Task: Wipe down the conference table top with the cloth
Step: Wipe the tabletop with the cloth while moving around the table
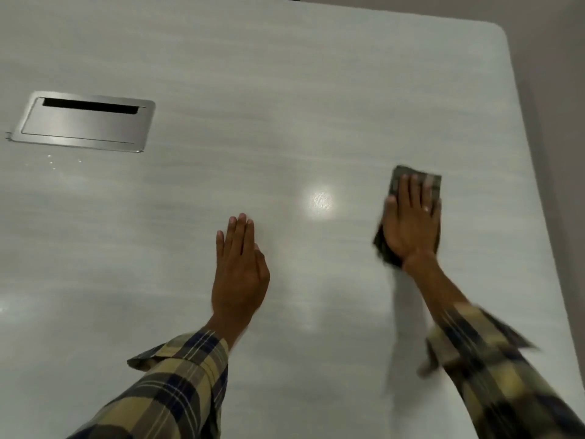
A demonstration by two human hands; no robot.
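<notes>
Right hand is laid flat on the cloth with the fingers straight and close together, so no real grip here, it's just pressing the thing down onto the bench; there's a ring on one finger. The cloth is dark, greenish-grey, folded into a rough rectangle, and it pokes out past the fingertips and under the heel of the palm; edges are blurry so I can't make out any texture. It sits on the right side of the bench, near the right edge and a fair way in from the rounded far corner. Left hand is open too, fingers straight and together, resting palm-down on the bare top, well apart from the cloth and holding nothing. Both arms are in plaid sleeves, yellow and navy. The bench top is pale grey with a faint grain and a bright light reflection between the two hands. Over on the far left there's a brushed metal cable box set flush into the top, lid closed, with a dark slot along its far side; can't see what's inside. A few small droplets sit just in front of it.
</notes>
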